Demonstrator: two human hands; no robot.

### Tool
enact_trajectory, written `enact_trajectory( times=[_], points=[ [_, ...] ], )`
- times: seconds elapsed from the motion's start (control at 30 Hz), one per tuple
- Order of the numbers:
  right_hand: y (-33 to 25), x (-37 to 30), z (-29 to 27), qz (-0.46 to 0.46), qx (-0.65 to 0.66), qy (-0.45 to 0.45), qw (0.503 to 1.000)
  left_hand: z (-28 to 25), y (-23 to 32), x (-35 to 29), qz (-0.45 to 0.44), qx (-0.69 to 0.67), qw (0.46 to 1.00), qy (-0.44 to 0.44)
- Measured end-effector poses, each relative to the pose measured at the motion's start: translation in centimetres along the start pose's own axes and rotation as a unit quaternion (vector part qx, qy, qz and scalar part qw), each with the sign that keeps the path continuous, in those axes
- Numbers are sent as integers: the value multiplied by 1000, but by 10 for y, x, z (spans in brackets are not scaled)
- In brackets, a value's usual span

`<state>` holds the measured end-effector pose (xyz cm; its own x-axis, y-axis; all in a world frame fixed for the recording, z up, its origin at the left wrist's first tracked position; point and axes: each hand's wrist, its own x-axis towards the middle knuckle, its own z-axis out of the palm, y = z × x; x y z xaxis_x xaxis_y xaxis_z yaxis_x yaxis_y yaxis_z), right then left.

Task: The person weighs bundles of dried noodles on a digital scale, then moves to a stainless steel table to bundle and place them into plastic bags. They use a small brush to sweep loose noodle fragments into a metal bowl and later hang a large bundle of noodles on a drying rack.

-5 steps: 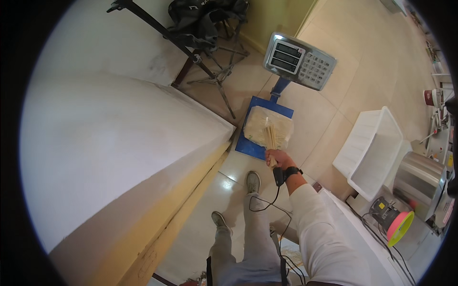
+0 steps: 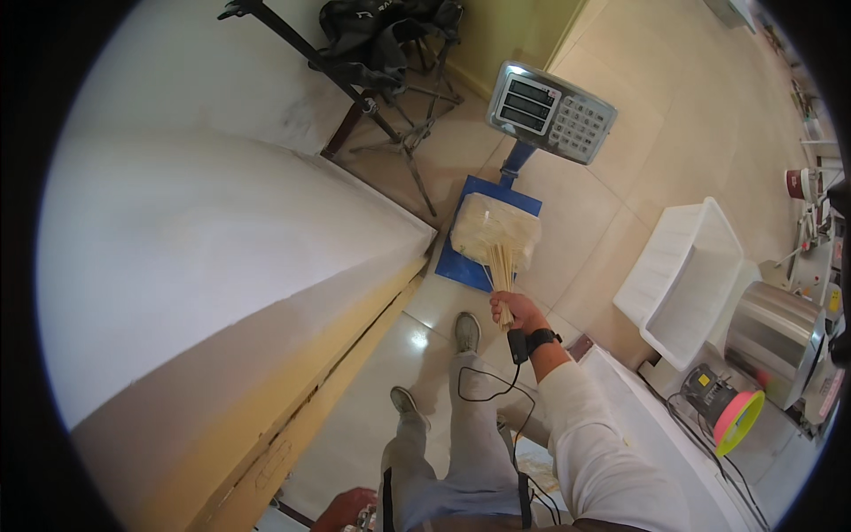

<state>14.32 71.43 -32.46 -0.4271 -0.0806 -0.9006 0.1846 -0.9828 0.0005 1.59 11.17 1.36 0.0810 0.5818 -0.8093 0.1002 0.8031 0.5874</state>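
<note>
Your right hand [image 2: 512,309] draws back slightly toward you, its fingers closed around a bundle of thin wooden sticks [image 2: 502,264] that fans out beyond your knuckles. Compared with a moment ago, the tips reach less far across the pale-filled plastic bag [image 2: 481,222], which lies just ahead of that hand on the blue platform scale [image 2: 457,269]; the bundle stays in your grip rather than lying loose on the bag. Your left hand [image 2: 339,511] now shows at the lower edge, behind and to the left of the right, too cropped to tell whether it is open or holding anything. Well to the right of both hands sits 1 white plastic tub [image 2: 658,266].
</note>
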Motion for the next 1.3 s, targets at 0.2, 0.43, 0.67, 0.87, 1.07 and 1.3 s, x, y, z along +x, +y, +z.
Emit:
enact_trajectory(
  times=[0.2,0.43,0.67,0.87,1.07,1.3],
  points=[
    [46,-107,21,-48,-31,-20,998,-27,107,90,-101,-171,980,1],
    [90,-217,61,-121,-71,-44,989,-65,170,177,-66,219,969,-95],
    [141,-286,108,-149,-126,-102,975,-45,242,238,102,-196,975,-22],
    [174,-332,154,-187,-172,-143,957,-54,253,221,111,-417,884,-179],
    [171,-388,180,-211,-236,-181,931,-87,259,181,172,-316,881,306],
    [169,-463,195,-223,-267,-161,924,-112,372,235,480,43,806,343]
  ],
)
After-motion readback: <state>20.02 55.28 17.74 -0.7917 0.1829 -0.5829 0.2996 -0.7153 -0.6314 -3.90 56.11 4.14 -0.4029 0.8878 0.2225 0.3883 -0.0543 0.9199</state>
